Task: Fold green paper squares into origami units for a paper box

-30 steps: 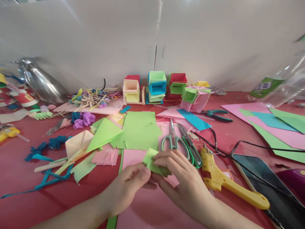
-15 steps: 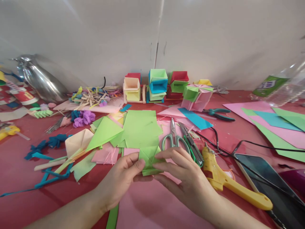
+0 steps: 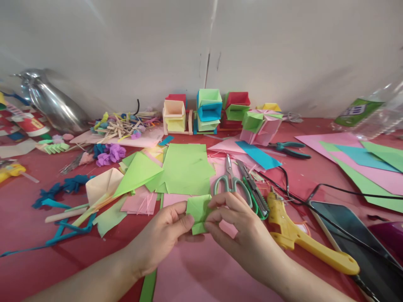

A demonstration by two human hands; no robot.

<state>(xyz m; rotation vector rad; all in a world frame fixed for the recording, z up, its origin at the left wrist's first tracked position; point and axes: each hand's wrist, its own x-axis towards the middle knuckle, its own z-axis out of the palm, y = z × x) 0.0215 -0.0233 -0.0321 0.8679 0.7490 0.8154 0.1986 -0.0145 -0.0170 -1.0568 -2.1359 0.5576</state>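
Observation:
A small folded piece of green paper [image 3: 198, 212] is held up between both hands, above a pink sheet [image 3: 208, 268]. My left hand [image 3: 171, 224] grips its left edge, thumb in front and fingers behind. On the other side, my right hand [image 3: 231, 222] pinches the right edge with its fingertips. Creases run across the paper's front. Just beyond the hands lie green sheets [image 3: 185, 167], grey-handled scissors [image 3: 229, 176] and a utility knife [image 3: 253, 184].
A yellow glue gun [image 3: 302, 243] and a phone [image 3: 355, 247] lie at the right, crossed by a black cable. Folded paper boxes [image 3: 209, 111] stand along the wall. A steel jug [image 3: 50, 100] is at the far left, a plastic bottle [image 3: 368, 109] at the far right.
The green paper's right side flap has been folded in, leaving it narrower and squarer. The right fingertips have closed onto its right edge, and the left hand has shifted slightly right.

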